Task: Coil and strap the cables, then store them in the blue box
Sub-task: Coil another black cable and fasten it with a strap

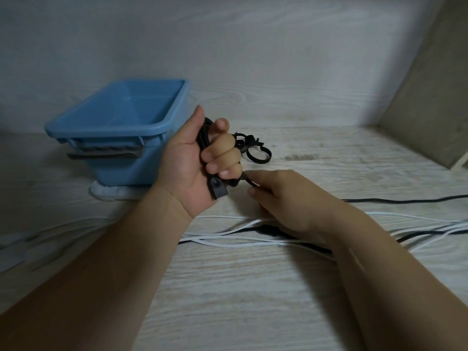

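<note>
1. The blue box point(101, 129) stands upright at the left of the worktop point(253, 287), open side up. A white pad point(114, 195) shows under its base.

2. Your left hand point(190, 163) is raised just to the right of the box, palm turned toward you. Its fingers point(222, 155) are curled tightly around several loops of the black cable point(203, 138). The thumb points upward beside the loops. A dark connector point(217, 190) projects from the bottom of the fist.

3. A cluster of looped black straps point(255, 153) lies on the worktop just behind the left fingers, apart from the box.

4. Your right hand point(286, 196) sits lower than the left hand and close to its right side. Its thumb and forefinger are pinched together on a single strand of the black cable where the strand leaves the bottom of the left fist. The remaining fingers are hidden, so you cannot tell how they lie.

5. Loose white cables point(228, 240) run across the worktop nearer to you than both hands and pass under the right wrist. A black run crosses among them. Another black run lies to the right of the right hand and reaches the right edge. You cannot tell whether either run belongs to the held cable.

6. A beige panel point(430, 97) stands at the far right.
</note>
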